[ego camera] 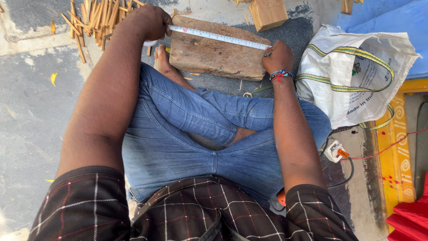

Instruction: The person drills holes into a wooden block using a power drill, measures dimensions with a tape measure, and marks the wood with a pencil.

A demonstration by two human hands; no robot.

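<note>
A rough brown wooden slab (209, 56) lies on the ground in front of my crossed legs. A white tape measure (218, 36) is stretched across its top edge. My left hand (149, 21) grips the tape's case end at the slab's left corner. My right hand (277, 56) pins the tape's other end at the slab's right corner and holds a thin dark pencil-like tool against the wood. A beaded band circles the right wrist.
A pile of thin wooden sticks (96, 20) lies at the back left. A wooden block (268, 12) sits behind the slab. A white woven sack (352, 73) rests at right, near a white plug with cable (334, 151) and a yellow painted board (394, 147).
</note>
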